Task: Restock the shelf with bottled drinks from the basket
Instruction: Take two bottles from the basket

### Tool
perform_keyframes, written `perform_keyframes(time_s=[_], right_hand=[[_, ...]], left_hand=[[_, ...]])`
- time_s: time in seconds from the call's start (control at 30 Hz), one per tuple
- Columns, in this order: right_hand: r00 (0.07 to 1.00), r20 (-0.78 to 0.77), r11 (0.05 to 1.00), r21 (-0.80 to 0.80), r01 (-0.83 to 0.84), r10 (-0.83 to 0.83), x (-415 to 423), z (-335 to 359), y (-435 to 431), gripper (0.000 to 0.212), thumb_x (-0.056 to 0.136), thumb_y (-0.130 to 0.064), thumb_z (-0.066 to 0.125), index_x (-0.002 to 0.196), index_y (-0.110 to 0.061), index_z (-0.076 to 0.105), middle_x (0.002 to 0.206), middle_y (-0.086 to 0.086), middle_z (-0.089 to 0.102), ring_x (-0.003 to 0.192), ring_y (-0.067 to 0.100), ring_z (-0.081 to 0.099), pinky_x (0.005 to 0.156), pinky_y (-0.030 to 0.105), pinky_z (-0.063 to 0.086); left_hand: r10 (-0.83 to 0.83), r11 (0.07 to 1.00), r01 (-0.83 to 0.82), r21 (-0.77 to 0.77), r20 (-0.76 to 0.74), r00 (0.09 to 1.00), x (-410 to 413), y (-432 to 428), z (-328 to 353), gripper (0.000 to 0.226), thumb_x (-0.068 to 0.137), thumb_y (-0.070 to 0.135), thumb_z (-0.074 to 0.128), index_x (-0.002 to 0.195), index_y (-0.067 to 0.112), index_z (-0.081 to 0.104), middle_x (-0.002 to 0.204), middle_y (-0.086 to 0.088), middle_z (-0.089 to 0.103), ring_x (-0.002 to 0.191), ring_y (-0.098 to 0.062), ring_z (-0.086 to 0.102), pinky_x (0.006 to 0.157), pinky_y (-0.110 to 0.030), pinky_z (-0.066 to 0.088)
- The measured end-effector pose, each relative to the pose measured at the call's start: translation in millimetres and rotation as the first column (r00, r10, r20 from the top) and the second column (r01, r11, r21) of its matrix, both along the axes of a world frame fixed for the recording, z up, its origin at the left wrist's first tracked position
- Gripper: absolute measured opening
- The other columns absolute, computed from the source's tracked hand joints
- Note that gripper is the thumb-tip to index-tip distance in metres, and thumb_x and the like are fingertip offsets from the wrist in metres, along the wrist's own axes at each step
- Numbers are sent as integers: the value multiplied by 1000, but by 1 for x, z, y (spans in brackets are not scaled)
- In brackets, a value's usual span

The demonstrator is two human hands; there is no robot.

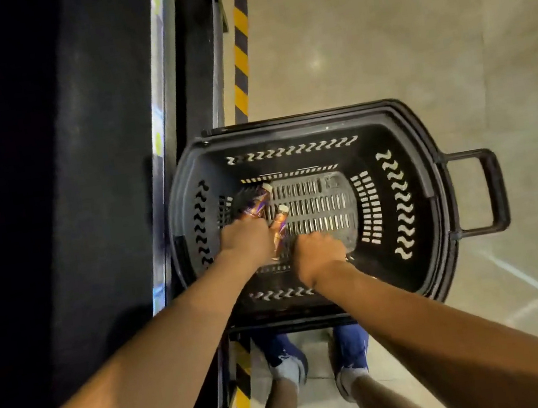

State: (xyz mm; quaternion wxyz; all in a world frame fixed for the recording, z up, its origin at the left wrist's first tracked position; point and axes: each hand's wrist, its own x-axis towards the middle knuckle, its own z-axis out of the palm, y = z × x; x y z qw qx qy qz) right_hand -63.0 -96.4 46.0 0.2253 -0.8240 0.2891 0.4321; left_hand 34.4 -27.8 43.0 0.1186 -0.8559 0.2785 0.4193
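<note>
Seemingly, left hand (248, 241) grips bottle (255, 202), right hand (319, 252) unclear

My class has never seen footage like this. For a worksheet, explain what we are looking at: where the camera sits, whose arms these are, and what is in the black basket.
There is one picture, from a camera worn on a person's head and looking down. The two bare arms are the wearer's own, and no machine is involved. A black basket stands on the floor beside a dark shelf. Two white-capped bottles lie in it. The left hand appears to grip the far bottle. The near bottle lies between the hands. The right hand is curled by its lower end, but it is unclear whether it holds it.
</note>
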Motion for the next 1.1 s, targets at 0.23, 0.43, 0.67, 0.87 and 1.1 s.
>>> perform_keyframes(time_s=[0.23,0.43,0.67,0.87,1.1], right_hand=[[511,-134,488,169,856,-849,26,-214,9,50,91,-49,60,118,-6,61,114,14,67,101,30,64,77,35,52],[406,-91,392,140,909,-909,51,-320,37,69,88,-47,64,138,-7,39,139,17,46,127,35,47,104,41,41],[477,32,478,52,877,-878,51,-335,54,65,89,-35,68,139,-12,33,137,16,46,122,33,49,100,44,46],[327,-122,290,248,924,-937,15,-267,3,60,76,-26,82,121,-14,45,107,7,64,92,25,64,83,39,56],[304,-9,276,397,875,-953,-7,-36,-68,53,66,-28,83,112,-21,57,94,3,73,90,25,73,89,44,57]], left_hand=[[498,849,-499,-172,-56,866,27,4,-204,31,93,36,57,110,13,68,112,-14,68,100,-31,64,81,-34,50],[506,852,-486,-194,71,859,41,1,-308,70,79,50,70,135,16,44,130,-17,57,123,-37,52,103,-44,42],[383,922,-354,-155,238,893,40,5,-334,65,84,47,65,133,13,41,136,-16,49,122,-36,51,98,-45,41],[729,654,-725,-218,-75,680,12,-9,-246,46,83,48,68,114,15,57,100,-3,61,90,-24,59,72,-30,42],[831,319,-926,-201,-412,375,-9,-56,-12,35,81,45,68,95,14,61,83,-1,64,71,-16,59,64,-26,45]])
